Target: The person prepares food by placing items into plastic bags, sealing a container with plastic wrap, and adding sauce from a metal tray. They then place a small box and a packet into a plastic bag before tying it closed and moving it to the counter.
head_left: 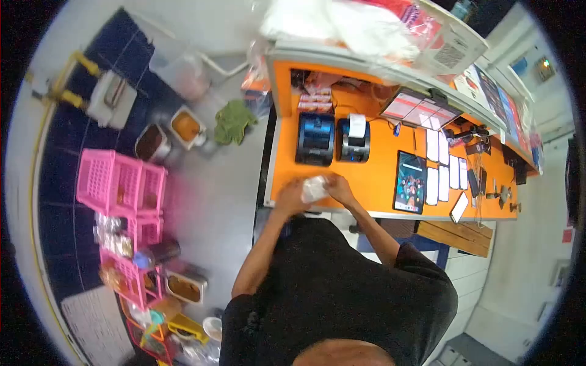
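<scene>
A small white, paper-like bundle (314, 189) is held between my two hands above the front edge of the orange counter (375, 180). My left hand (293, 197) is closed on its left side, somewhat blurred. On the other side the fingers of my right hand (337, 188) pinch its right edge. Whether the bundle is folded paper or a packet is not clear. Just behind it stand a black-and-blue printer (315, 139) and a smaller printer (354, 146) with a white slip (357, 126) sticking out.
A tablet (409, 182) and several phones (433, 185) lie right of the printers, below a monitor (421, 110). At left, a steel worktop (213, 183) carries a green cloth (234, 122), metal food containers (187, 127) and pink baskets (97, 180). A shelf (342, 49) overhangs the counter.
</scene>
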The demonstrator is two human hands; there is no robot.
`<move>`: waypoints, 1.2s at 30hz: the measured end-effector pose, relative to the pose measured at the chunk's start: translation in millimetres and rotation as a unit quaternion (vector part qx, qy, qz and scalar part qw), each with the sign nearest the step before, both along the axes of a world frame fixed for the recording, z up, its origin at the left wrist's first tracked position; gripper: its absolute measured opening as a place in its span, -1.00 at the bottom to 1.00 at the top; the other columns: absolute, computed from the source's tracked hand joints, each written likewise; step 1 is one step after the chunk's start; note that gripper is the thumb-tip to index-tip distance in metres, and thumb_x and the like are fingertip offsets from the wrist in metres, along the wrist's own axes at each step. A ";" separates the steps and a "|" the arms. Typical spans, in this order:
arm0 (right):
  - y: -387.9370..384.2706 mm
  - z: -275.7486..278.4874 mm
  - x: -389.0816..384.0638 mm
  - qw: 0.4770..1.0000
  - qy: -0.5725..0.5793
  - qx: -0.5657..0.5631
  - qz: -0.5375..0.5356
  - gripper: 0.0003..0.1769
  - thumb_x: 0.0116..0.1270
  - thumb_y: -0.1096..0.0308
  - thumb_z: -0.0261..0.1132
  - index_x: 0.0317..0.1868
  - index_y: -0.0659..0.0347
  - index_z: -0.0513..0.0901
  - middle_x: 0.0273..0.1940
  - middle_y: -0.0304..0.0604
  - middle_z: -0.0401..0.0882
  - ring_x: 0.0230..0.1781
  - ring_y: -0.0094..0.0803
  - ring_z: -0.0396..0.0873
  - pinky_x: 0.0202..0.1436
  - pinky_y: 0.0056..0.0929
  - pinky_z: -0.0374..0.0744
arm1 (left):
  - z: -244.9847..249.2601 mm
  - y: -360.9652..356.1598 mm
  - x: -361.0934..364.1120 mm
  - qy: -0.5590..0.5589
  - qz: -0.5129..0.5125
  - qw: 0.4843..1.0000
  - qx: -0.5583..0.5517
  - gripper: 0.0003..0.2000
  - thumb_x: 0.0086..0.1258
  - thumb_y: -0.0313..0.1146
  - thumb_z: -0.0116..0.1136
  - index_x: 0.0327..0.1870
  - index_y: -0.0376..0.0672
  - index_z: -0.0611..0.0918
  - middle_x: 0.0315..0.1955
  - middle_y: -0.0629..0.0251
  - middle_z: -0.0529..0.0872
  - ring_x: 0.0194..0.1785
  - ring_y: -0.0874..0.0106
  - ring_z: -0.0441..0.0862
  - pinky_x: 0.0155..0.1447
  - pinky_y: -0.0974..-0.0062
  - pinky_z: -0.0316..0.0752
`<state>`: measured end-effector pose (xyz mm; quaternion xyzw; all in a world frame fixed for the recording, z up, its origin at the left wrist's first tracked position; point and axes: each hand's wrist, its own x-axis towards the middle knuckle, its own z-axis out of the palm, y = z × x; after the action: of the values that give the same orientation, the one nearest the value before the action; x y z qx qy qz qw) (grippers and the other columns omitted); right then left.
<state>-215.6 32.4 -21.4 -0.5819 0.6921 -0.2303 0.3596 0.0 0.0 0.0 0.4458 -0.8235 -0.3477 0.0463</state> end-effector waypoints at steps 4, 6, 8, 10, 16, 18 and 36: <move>10.4 -38.1 -92.1 0.982 -0.141 -0.054 -0.115 -0.82 0.18 0.39 0.27 -0.23 0.30 0.62 -0.36 -0.08 0.60 -0.30 -0.27 0.60 -0.17 -0.40 0.54 | 7.3 -16.0 -97.2 0.023 -0.050 0.988 -0.141 -0.26 0.03 -0.16 0.43 0.30 -0.04 0.38 0.17 0.07 0.45 0.21 0.03 0.44 0.22 0.03 0.41; 9.1 -18.7 -79.1 0.963 -0.218 -0.066 -0.145 -0.80 0.19 0.39 0.27 -0.19 0.30 0.63 -0.34 -0.05 0.62 -0.28 -0.24 0.61 -0.15 -0.39 0.55 | 45.3 0.2 -76.0 0.074 -0.007 0.977 -0.201 -0.26 0.06 -0.16 0.42 0.32 -0.06 0.38 0.18 0.07 0.45 0.22 0.01 0.42 0.29 0.05 0.33; 7.5 32.8 -85.9 0.931 0.263 -0.213 -0.135 -0.78 0.22 0.41 0.29 -0.14 0.32 0.64 -0.30 -0.02 0.65 -0.25 -0.18 0.64 -0.13 -0.38 0.57 | 60.1 11.1 -62.2 0.116 0.051 0.975 -0.182 -0.35 0.13 -0.16 0.39 0.27 -0.13 0.44 0.15 0.05 0.49 0.22 0.02 0.42 0.30 0.08 0.32; -19.4 79.2 -99.6 0.947 0.029 -0.251 -0.196 -0.76 0.24 0.34 0.34 -0.15 0.30 0.65 -0.31 -0.01 0.63 -0.34 -0.14 0.62 -0.20 -0.32 0.58 | 49.4 26.0 -28.4 0.140 0.121 0.976 -0.113 -0.47 0.21 -0.18 0.34 0.17 -0.21 0.53 0.05 0.03 0.56 0.17 0.05 0.48 0.26 0.13 0.37; -111.7 324.9 -127.1 0.801 0.103 -0.570 -0.150 -0.90 0.28 0.49 0.25 -0.28 0.33 0.50 -0.39 0.04 0.51 -0.38 0.05 0.52 -0.32 -0.14 0.48 | 70.2 69.9 51.1 0.217 0.316 0.921 0.069 -0.71 0.33 -0.34 0.24 0.03 -0.24 0.62 -0.22 0.12 0.73 -0.12 0.32 0.70 0.03 0.44 0.54; -162.2 337.4 -157.4 0.754 0.238 -0.597 -0.134 -0.79 0.22 0.40 0.31 -0.22 0.35 0.53 -0.35 0.06 0.54 -0.33 0.09 0.54 -0.20 -0.06 0.52 | 83.1 65.6 51.0 0.225 0.285 0.930 0.050 -0.73 0.37 -0.39 0.21 0.05 -0.24 0.61 -0.22 0.18 0.72 -0.14 0.42 0.66 0.00 0.47 0.54; -211.0 375.1 -185.9 0.805 0.436 -0.356 0.187 -0.67 0.03 0.51 0.31 -0.13 0.26 0.54 -0.09 0.09 0.57 0.06 0.00 0.53 0.11 -0.19 0.53 | 312.0 -176.9 -230.7 0.261 -0.081 0.881 -0.386 -0.76 0.28 -0.46 0.13 -0.06 -0.30 0.58 -0.12 -0.08 0.61 0.06 0.02 0.52 0.11 0.14 0.44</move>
<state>-401.6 -178.6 353.6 -0.8263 0.5232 -0.1107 -0.1768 -230.7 -176.9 312.0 0.2174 -0.8837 -0.1092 0.3999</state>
